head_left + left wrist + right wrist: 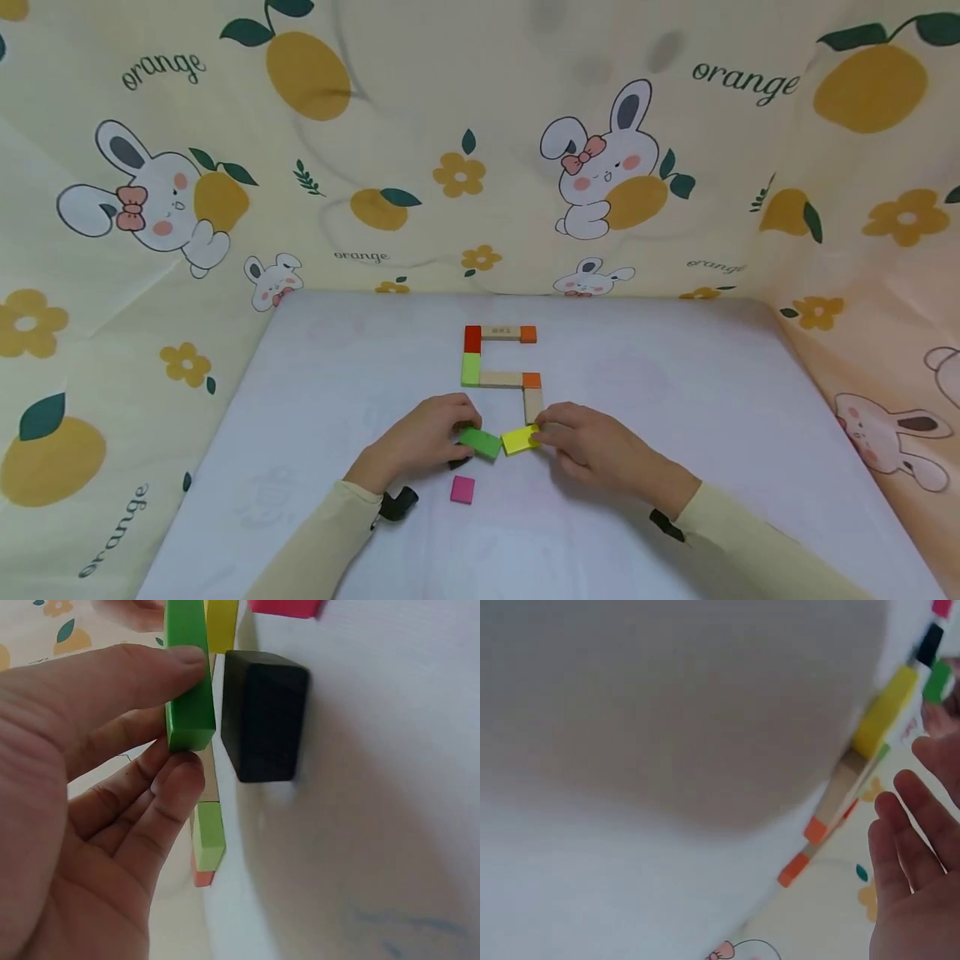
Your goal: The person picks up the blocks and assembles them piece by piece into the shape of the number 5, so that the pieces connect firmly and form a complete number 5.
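My left hand (423, 437) pinches a green block (480, 443) between thumb and fingers; the left wrist view shows the green block (189, 690) held up beside a black block (266, 716), which stays partly hidden under that hand in the head view. Just right of the green one lies a yellow block (519, 440), slightly slanted, near the foot of an upright wooden block (532, 405). My right hand (600, 442) is at the yellow block's right end. In the right wrist view its fingers (915, 840) are extended and hold nothing, apart from the yellow block (885, 712).
Beyond the hands, blocks form a bent line: orange (528, 334), wooden (501, 333), red (472, 339), light green (470, 370), another wooden block (501, 380) and a second orange one (532, 381). A pink block (462, 490) lies nearer on the white table (675, 375). Printed cloth hangs behind.
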Available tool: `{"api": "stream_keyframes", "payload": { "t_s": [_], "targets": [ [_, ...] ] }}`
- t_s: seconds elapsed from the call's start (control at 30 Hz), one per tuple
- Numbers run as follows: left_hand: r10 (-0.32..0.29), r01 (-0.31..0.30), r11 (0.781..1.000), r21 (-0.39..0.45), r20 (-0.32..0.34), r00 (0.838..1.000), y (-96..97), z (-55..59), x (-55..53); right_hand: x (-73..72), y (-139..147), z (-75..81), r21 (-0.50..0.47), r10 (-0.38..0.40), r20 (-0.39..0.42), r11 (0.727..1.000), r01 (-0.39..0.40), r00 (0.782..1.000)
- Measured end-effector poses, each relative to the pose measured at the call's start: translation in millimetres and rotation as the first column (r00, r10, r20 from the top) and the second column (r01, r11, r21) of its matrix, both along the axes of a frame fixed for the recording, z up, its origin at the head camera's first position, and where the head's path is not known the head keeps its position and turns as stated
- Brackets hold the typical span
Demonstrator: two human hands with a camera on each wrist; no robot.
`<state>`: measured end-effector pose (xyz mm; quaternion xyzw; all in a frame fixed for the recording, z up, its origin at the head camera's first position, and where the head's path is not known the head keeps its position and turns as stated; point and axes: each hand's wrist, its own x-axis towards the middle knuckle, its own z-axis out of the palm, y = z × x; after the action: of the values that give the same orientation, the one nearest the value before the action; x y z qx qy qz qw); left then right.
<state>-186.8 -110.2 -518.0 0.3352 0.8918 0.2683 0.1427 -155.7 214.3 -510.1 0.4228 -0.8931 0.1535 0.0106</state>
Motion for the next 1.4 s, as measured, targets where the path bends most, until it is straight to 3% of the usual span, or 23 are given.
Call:
{"api": "stream_keyframes", "payload": {
  "t_s": [0.23,0.6,0.93,1.4],
  "targets": [
    [-0.031,0.031,1.000,0.004,-0.020,0.999,4.7,0.6,-6.7,5.1,0.1,-6.7,-0.014,0.035,-0.047,0.999,-0.036,0.998],
    [0.007,-0.006,0.999,-0.034,0.011,1.000,-1.7,-4.6,-3.7,3.6,-3.6,-4.8,-0.001,0.006,0.016,1.000,-0.006,1.000],
    [-0.009,0.011,0.999,-0.053,0.028,1.000,4.3,-2.5,-11.4,1.3,-3.4,-9.3,-0.004,0.017,-0.007,1.000,-0.017,1.000],
    [-0.011,0.013,0.999,-0.053,0.023,1.000,5.0,-3.2,-9.3,5.9,-5.1,-14.1,-0.015,-0.004,0.048,1.000,0.004,0.999]
  ]
}}
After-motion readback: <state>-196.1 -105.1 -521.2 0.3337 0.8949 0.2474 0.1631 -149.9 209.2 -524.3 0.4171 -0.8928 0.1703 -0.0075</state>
